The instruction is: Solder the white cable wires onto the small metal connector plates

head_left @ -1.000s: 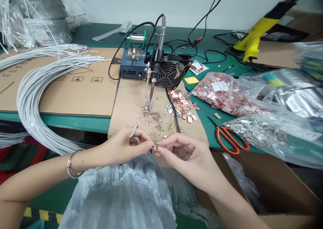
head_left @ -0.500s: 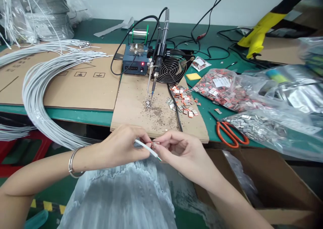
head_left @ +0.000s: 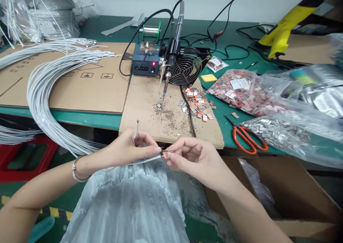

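Between my hands is a small orange and metal connector (head_left: 165,154), with the end of a white cable (head_left: 150,160) at its left side. My right hand (head_left: 194,159) pinches the connector between thumb and forefinger. Closed round the cable side, my left hand (head_left: 134,146) has its thumb and finger at the connector's left edge. Another grey-white cable end (head_left: 136,129) sticks up from my left fingers. Beyond my hands, a soldering iron (head_left: 171,60) points down at solder bits on a wooden board (head_left: 139,123). Loose connectors (head_left: 199,105) lie on the board's right side.
A blue soldering station (head_left: 144,62) and a round fan (head_left: 187,69) stand behind the board. White cable bundles (head_left: 40,82) lie left on cardboard. Orange-handled scissors (head_left: 248,139), bags of connectors (head_left: 241,91) and an open carton (head_left: 289,189) are on the right.
The cable end that lay in front of the connector now meets its left side. A second cable end now rises from my left hand, whose thumb has moved to the connector. The view has shifted slightly.
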### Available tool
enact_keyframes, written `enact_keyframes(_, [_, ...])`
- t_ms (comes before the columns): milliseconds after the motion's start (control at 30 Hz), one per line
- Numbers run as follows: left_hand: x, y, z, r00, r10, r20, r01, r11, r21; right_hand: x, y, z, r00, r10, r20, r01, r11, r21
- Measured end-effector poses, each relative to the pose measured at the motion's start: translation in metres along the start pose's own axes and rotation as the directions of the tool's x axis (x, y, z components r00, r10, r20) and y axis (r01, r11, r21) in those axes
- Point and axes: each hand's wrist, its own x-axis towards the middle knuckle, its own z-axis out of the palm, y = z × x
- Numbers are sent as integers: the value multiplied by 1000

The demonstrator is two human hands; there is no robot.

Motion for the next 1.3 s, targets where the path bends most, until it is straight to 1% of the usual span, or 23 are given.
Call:
enact_keyframes(67, [-1,-7,3,999,42,2,-41,988,-149,-9,3,-8,995,-10,97,32,972,-234])
enact_keyframes(100, [-1,-11,6,998,66,15,-61,973,-221,-14,5,-13,992,-22,126,66,931,-359])
enact_keyframes(133, [-2,-16,9,996,84,39,-70,958,-278,-19,7,-17,991,-46,124,98,886,-453])
enact_keyframes(167, [-2,-20,13,993,95,67,-69,947,-314,-23,8,-20,993,-86,84,117,854,-506])
enact_keyframes(233, [-2,-27,20,989,85,122,-44,951,-305,-27,10,-20,979,-193,-62,137,854,-501])
enact_keyframes(300, [-2,-30,26,982,67,178,-30,979,-201,-25,11,-15,949,-275,-156,182,878,-443])
enact_keyframes(367, [-4,-32,30,969,68,236,-52,996,-72,-19,10,-6,933,-320,-166,232,886,-401])
enact_keyframes(467, [-8,-34,34,957,59,283,-78,996,54,-9,11,5,945,-305,-114,253,908,-333])
enact_keyframes(533, [-9,-37,36,971,73,227,-84,996,41,-5,13,9,957,-279,-81,246,927,-282])
enact_keyframes(600, [-8,-39,40,989,135,64,-132,990,-45,-4,15,10,962,-266,-69,241,938,-251])
enact_keyframes(667, [-6,-40,43,981,162,-104,-175,975,-136,-4,17,10,963,-261,-71,238,943,-231])
enact_keyframes(700, [-6,-39,45,978,153,-144,-176,971,-164,-5,17,10,962,-262,-74,240,945,-220])
enact_keyframes(733, [-6,-39,45,978,139,-155,-166,971,-173,-5,17,9,961,-266,-79,245,947,-210])
enact_keyframes(767, [-6,-37,44,979,134,-152,-158,976,-152,-5,16,9,959,-272,-84,251,946,-206])
enact_keyframes(833, [-8,-34,42,969,192,-154,-194,981,-1,-6,13,7,956,-281,-84,256,941,-223])
enact_keyframes(933, [-14,-28,36,912,379,-154,-320,895,309,-7,11,5,962,-267,-66,243,937,-251])
enact_keyframes(967, [-15,-26,35,900,410,-150,-338,871,356,-7,11,6,962,-261,-76,238,944,-226])
enact_keyframes(1000, [-16,-25,35,896,414,-159,-339,871,357,-7,12,7,962,-255,-100,236,957,-168])
enact_keyframes(1067, [-15,-24,38,911,355,-212,-303,922,242,-4,17,14,954,-242,-176,256,965,64])
enact_keyframes(1133, [-13,-24,44,928,246,-278,-244,969,41,-1,23,24,939,-226,-258,301,904,302])
enact_keyframes(1167, [-11,-25,46,936,188,-298,-216,975,-62,2,26,30,931,-220,-292,324,867,379])
enact_keyframes(1233, [-9,-26,50,946,101,-308,-172,962,-213,6,32,43,917,-206,-342,353,820,451])
enact_keyframes(1300, [-8,-27,51,946,72,-317,-162,949,-269,9,35,53,914,-181,-362,350,802,484])
